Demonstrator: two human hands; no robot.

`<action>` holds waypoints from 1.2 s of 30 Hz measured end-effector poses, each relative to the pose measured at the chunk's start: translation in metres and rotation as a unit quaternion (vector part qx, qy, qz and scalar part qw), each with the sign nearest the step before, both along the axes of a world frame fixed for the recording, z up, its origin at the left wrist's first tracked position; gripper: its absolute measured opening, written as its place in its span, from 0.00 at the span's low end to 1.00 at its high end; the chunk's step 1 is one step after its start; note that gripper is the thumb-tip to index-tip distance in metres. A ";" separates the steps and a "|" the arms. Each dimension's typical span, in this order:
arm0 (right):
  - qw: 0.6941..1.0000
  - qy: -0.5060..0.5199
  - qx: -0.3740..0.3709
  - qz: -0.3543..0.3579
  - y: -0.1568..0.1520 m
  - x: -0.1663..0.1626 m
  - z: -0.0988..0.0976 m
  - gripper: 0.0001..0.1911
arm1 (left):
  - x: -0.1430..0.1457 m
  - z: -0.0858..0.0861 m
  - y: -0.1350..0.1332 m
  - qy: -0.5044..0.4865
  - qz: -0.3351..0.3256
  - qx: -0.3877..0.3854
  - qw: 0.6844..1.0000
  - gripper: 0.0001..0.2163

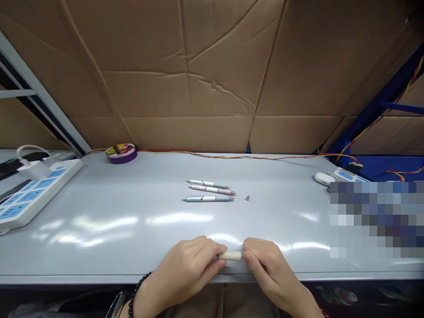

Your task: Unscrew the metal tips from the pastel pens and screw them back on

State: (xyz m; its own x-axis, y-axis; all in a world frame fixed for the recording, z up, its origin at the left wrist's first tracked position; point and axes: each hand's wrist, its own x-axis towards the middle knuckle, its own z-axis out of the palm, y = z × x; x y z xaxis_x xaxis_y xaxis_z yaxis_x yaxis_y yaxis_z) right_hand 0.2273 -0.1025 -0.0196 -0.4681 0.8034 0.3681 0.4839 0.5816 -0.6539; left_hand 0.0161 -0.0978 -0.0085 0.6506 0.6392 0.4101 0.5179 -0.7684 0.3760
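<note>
The held barrel (231, 255) is cream; power strips (47, 194) white (blue sockets (32, 195)).

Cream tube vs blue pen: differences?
The left hand pinches the cream tube, with the right hand at its other end; the blue pen lies untouched on the table. The cream tube looks mostly plain; the blue pen has a white middle. Both run roughly left to right.

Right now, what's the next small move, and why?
Probably ease the right hand slightly rightward: the left hand grips one end of the pale pen barrel, while the right hand's fingers hide whatever is at its other end.
</note>
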 end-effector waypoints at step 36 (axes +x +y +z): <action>0.990 0.021 -0.138 0.004 -0.003 0.001 0.007 0.16 | -0.001 0.001 0.005 -0.074 0.002 0.037 0.997 0.02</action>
